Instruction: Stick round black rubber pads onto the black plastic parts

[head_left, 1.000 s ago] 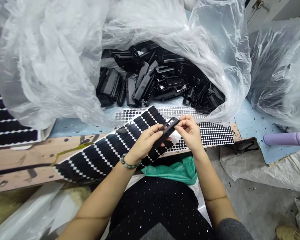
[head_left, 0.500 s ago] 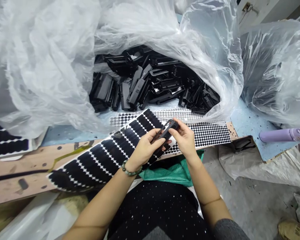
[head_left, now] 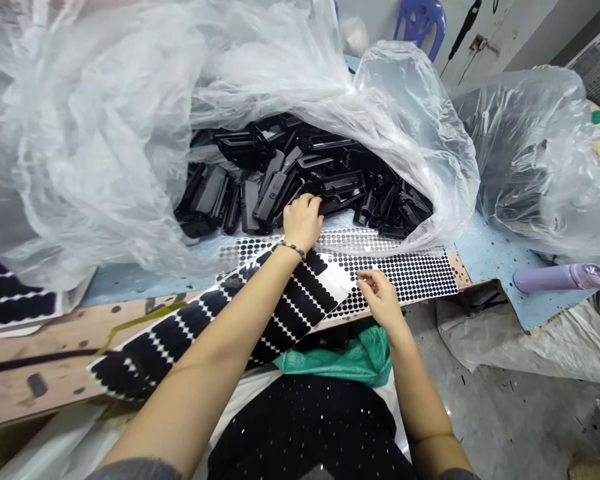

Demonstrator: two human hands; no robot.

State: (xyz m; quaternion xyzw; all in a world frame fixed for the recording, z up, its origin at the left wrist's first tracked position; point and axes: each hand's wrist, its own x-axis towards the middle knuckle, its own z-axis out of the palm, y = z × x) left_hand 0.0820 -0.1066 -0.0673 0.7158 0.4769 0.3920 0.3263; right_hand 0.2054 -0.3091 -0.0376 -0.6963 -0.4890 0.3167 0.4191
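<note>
Left grip: Our left hand (head_left: 303,223) sits at 12 o'clock, its fingers curled down onto the front of the heap; they are hidden, so we cannot tell whether it has hold of a part.

Right grip: Our right hand (head_left: 380,300) hovers at about 1 o'clock, thumb and fingers pinched almost shut just above the dotted sheet. Nothing shows between them, though anything very small would be hard to tell.

Parts: The black plastic parts (head_left: 275,197) lie loose in a heap at 12 o'clock, with the folds of a clear plastic bag (head_left: 95,153) around them.

Sheets: A sheet of black oblong pads (head_left: 300,293) runs slantwise beneath our left forearm (head_left: 230,333) and overlaps a sheet of black dots (head_left: 410,277) at 1 o'clock.

Surroundings: A blue bench (head_left: 485,247) carries the bag, a wooden board (head_left: 55,340) lies at 9 o'clock, and a lilac flask (head_left: 560,277) lies at 3 o'clock. A green cloth (head_left: 330,360) sits at 6 o'clock.

Handling: The parts along the heap's front edge look easiest for us to reach, clear of the film; the tangled ones behind may catch.
</note>
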